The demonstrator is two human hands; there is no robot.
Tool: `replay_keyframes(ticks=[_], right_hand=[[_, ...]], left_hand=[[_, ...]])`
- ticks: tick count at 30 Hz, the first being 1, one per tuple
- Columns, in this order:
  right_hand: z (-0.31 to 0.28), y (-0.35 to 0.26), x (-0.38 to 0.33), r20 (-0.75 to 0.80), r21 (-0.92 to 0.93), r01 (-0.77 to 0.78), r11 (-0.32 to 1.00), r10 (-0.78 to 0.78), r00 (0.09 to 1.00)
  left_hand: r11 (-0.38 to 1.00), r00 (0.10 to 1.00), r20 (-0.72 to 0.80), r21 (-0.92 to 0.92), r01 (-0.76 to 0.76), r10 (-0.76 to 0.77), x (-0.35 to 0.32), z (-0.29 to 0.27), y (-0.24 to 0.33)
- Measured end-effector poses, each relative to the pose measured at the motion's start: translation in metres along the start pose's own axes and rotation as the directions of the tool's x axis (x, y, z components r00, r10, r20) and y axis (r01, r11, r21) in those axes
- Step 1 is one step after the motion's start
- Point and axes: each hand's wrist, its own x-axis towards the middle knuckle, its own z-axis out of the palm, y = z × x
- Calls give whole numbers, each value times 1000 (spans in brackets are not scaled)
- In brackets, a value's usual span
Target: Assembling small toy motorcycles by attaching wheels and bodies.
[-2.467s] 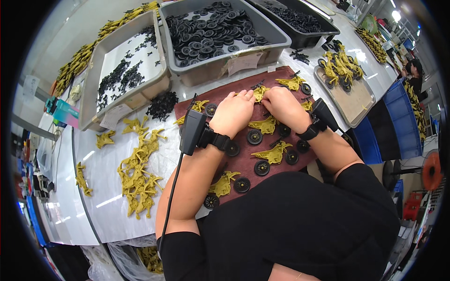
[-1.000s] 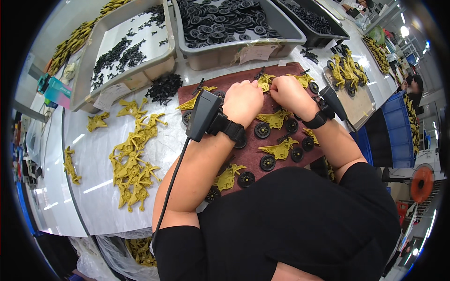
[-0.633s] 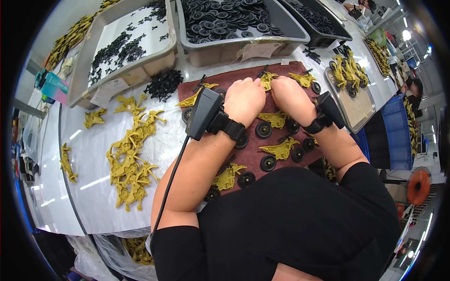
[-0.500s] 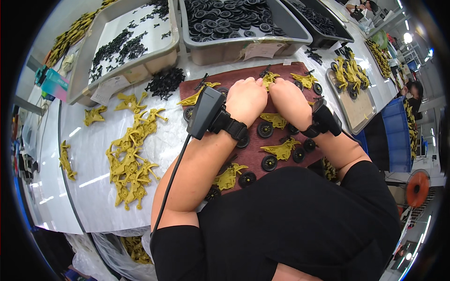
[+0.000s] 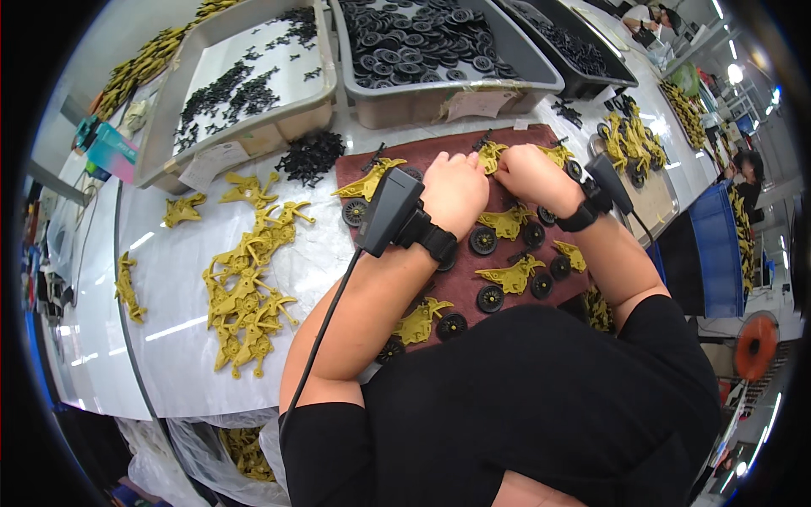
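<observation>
Flanking a yellow frame (image 5: 490,159) near the maroon cloth's (image 5: 463,286) far edge, the left hand (image 5: 456,194) and right hand (image 5: 538,176) nearly meet — whether they grip it, I cannot tell. A dipping wrist could nudge the black wheel (image 5: 483,241) between the forearms; the grey bin (image 5: 405,108) limits room ahead — white tabletop (image 5: 319,269) opens leftward.

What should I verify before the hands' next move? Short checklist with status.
1. Both hands in view: ok. Left hand and right hand are over the far part of the red-brown mat.
2. Yellow part between the hands: ok, it shows in the gap.
3. Secure grip on it: cannot tell, the fingertips are hidden.
4. Black wheels in stock: ok, many in the grey bin.
5. Loose yellow parts within sight: ok, heaped left of the mat.
6. Unblocked view of the mat: not ok, the hands and left forearm hide some of it.
</observation>
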Motion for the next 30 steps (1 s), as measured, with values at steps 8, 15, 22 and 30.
replay_keyframes(ticks=[8,15,22,30], right_hand=[[-3,-62,52,-334,138,364,921,-303,893],[40,-144,120,-153,123,475,871,-456,876],[46,-142,152,-194,-24,507,862,-501,843],[30,-128,130,-67,630,268,728,-293,954]], left_hand=[[993,990,-106,-78,83,-91,-47,-45,-19],[914,913,41,46,403,-405,-108,-59,-71],[864,861,79,67,499,-503,-137,-53,-85],[844,844,-16,19,536,-536,-133,-60,-73]])
